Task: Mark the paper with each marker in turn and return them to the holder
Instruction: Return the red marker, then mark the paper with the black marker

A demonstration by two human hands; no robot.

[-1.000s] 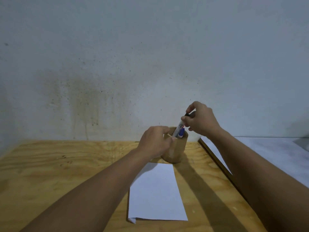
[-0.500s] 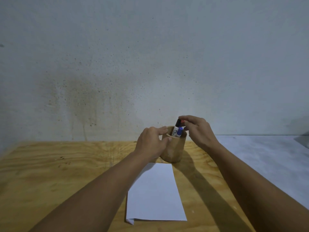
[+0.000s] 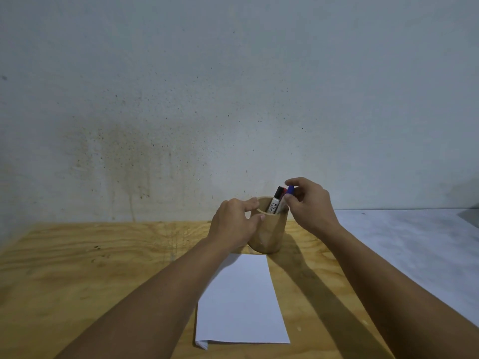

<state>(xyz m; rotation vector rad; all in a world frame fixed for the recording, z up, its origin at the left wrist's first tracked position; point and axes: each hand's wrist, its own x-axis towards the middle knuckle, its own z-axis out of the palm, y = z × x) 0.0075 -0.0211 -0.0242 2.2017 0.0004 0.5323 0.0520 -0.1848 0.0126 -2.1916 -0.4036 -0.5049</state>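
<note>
Wooden holder (image 3: 269, 231) stands at the paper's (image 3: 242, 301) twelve o'clock, the left hand (image 3: 234, 224) wrapped round its side. At its two o'clock, the right hand (image 3: 309, 203) pinches the blue marker's (image 3: 290, 189) cap; a black-capped marker (image 3: 275, 202) leans inside the holder.

left hand (image 3: 234, 222) grips holder (image 3: 269, 229) | right hand (image 3: 309, 204) pinches blue marker (image 3: 290, 190) | paper (image 3: 241, 301) lower centre on counter (image 3: 77, 281)

marker (image 3: 275, 203) lower barrels hidden inside the holder (image 3: 269, 234); red cap mostly covered.
</note>
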